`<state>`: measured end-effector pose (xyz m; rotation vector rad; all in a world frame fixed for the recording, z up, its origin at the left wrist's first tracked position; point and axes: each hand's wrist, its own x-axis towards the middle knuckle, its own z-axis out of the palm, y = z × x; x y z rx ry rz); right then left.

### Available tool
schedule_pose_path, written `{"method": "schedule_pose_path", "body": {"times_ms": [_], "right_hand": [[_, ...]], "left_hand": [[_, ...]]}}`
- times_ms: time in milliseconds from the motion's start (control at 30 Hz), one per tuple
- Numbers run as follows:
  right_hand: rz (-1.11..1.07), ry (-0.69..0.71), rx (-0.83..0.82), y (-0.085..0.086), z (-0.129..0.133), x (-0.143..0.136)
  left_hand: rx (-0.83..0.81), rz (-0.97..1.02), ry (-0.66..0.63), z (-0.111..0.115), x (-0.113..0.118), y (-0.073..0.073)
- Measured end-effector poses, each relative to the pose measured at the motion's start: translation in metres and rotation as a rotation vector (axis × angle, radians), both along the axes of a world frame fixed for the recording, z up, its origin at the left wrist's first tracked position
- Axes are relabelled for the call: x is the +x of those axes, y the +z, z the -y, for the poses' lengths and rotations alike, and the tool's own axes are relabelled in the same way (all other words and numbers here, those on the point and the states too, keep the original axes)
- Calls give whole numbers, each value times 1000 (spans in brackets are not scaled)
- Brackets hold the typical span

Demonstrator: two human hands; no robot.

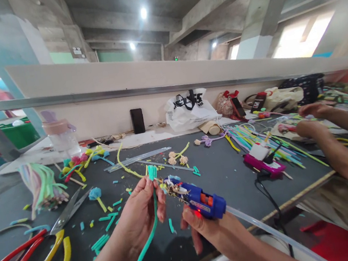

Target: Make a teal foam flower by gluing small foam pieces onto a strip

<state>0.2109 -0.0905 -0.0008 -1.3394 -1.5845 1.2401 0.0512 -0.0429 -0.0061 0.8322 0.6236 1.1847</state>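
Note:
Pinched in the fingers of my left hand (pixel 141 205) is a teal fuzzy stem (pixel 149 234), its upper end topped by a small cluster of short teal pieces (pixel 152 171). My right hand (pixel 204 226) grips a blue hot glue gun (pixel 199 194), with a red light glowing on it and a clear glue stick (pixel 267 230) out of its rear. The gun's nozzle end, crusted with bits of debris, is close beside the teal cluster; whether they touch I cannot tell. Short cut teal pieces (pixel 101 242) lie on the dark table left of my left hand.
Red-handled scissors and yellow-handled scissors (pixel 60 243) lie at left, near a bundle of pastel stems (pixel 43 185) and a blue flower (pixel 95 193). A phone (pixel 137 121) and white bag (pixel 190 110) stand behind. A magenta power strip (pixel 264 165) and another person's hands (pixel 313 122) are at right.

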Motion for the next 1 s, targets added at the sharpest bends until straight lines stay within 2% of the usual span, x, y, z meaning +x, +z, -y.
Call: {"method": "schedule_pose_path", "body": {"times_ms": [333,633,867,1000], "right_hand": [[42,-48,-34,0,-2,-2],[12,-106,-61,-5,-4,-5],[-8,-60,8,-12,-9,-2],[13,-62,42,-10,-9,1]], "left_hand": [[33,-21,-62,-1,-1,-4],[9,-52,-44,-3,-1,-5],[-50,60,-105,-6,-4,-9],[-117,101,-131,-7,-5,-9]]}}
